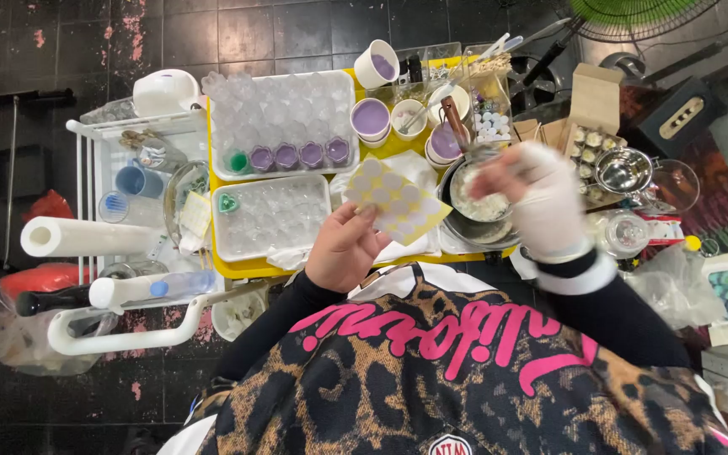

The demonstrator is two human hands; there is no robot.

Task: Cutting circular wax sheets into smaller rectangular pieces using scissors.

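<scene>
- Setting: we look straight down on a small yellow table (pixel 250 268) standing on a dark tiled floor (pixel 69 34) with worn pink patches — the tabletop is crowded almost edge to edge.
- Left hand (pixel 345 248): we hold a yellow sheet of round white stickers (pixel 396 200) pinched between thumb and fingers, raised over the near middle of the table, its far corner just beside the metal bowl (pixel 478 202).
- Right hand (pixel 541 198): gloved in white, lifted above the bowl's right rim; the fingertips (pixel 492 175) are drawn together as if pinching something small, but motion blur keeps us from telling what, or whether they close fully.
- Metal bowl: holds a pale, whitish mass; a brown-handled tool (pixel 457 122) leans out of it.
- Far tray (pixel 284 126): clear plastic, filled with small clear cups; in its near row one is green and four are purple.
- Near tray (pixel 271 217): clear plastic, more clear cups and one green piece at its left end.
- White cups of purple liquid (pixel 371 118): several, grouped behind the sticker sheet, one tilted on its side farther back.
- Left of the table: a white rack (pixel 86 168) carrying a paper towel roll (pixel 86 237) and blue cups (pixel 132 179).
- Right of the table: an open cardboard box (pixel 593 109) of small filled cups, beside a metal sieve (pixel 623 171).
</scene>
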